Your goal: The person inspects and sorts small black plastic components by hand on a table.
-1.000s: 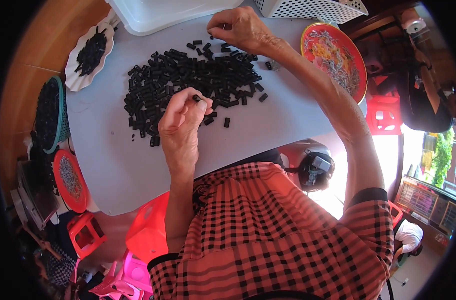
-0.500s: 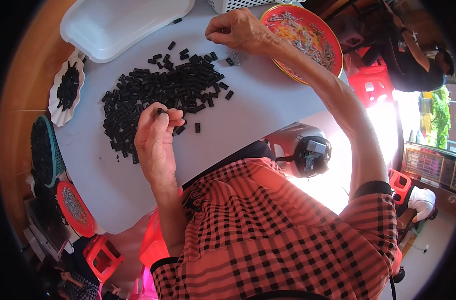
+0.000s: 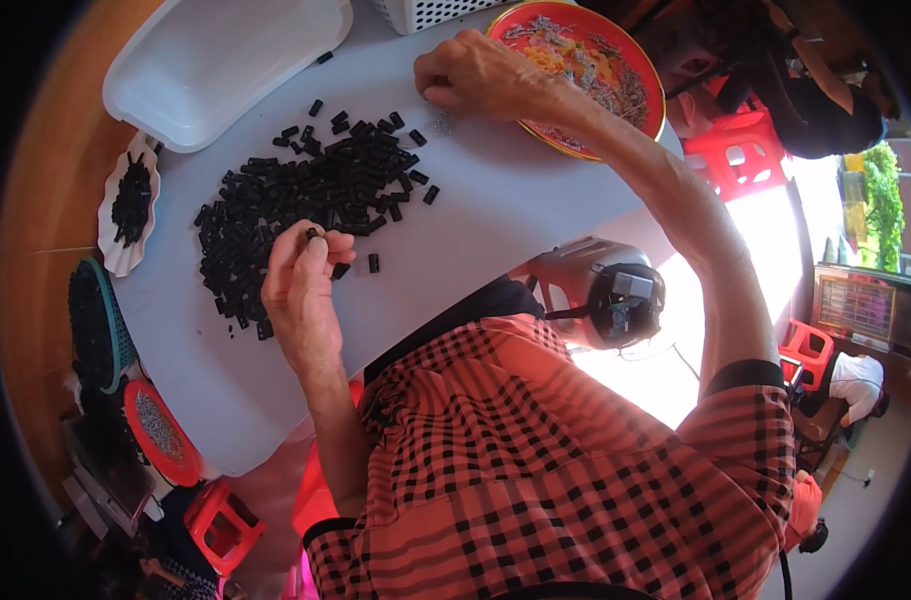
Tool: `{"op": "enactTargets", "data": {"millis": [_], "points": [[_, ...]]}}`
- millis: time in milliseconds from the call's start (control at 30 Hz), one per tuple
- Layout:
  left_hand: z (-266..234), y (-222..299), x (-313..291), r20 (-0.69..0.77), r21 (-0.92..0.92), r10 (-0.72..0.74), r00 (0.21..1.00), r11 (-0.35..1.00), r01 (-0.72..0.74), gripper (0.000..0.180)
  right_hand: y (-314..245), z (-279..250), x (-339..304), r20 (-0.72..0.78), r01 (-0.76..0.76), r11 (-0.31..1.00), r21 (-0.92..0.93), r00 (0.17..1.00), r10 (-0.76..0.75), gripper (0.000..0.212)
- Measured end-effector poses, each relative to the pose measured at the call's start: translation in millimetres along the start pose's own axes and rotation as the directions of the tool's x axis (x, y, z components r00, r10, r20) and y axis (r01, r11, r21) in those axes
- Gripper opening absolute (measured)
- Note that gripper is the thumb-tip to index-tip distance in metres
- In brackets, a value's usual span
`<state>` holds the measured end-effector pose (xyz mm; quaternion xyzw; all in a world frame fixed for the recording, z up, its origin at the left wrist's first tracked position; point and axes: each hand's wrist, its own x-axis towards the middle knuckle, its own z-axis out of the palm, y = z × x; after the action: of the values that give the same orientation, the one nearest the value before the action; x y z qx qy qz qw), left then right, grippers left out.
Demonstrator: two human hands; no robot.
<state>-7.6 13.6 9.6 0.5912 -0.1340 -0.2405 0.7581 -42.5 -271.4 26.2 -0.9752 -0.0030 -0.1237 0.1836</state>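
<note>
- The left hand (image 3: 304, 288) pinches a small black cylinder (image 3: 313, 234) between thumb and fingertips, its end turned up, probably so that the end is easy to see and reach.
- That cylinder is above the near edge of a heap of black plastic pieces (image 3: 296, 190), a spot that seems handy for picking up from it.
- The right hand (image 3: 474, 75) is over the far part of the grey table (image 3: 501, 205), fingers curled in toward the thumb; the tips are turned away, so I cannot tell whether they pinch anything.
- Just below the right hand lies a loose scatter of small clear or silvery bits (image 3: 444, 123), too fine to identify.
- The right forearm crosses a gold-rimmed red plate (image 3: 651, 85) bearing slim silvery metal pieces (image 3: 624, 92); the plate's rim probably keeps them from straying.
- A white tray (image 3: 216, 75) and a scalloped white dish (image 3: 124, 258) of black rods (image 3: 132, 200) stand beyond the heap, likely to leave working room nearer the body.
</note>
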Motion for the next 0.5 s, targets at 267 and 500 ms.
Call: {"op": "enactTargets", "data": {"millis": [267, 500], "points": [[-1, -2, 1, 0.011, -0.029, 0.000, 1.000, 1.000, 0.000, 0.021, -15, 0, -4, 0.052, 0.080, 0.994, 0.069, 0.995, -0.084, 0.009], [-3, -3, 2, 0.029, -0.029, 0.012, 1.000, 1.000, -0.011, 0.021, -30, 13, -9, 0.118, 0.065, 0.995, 0.076, 0.990, -0.074, 0.009]]}}
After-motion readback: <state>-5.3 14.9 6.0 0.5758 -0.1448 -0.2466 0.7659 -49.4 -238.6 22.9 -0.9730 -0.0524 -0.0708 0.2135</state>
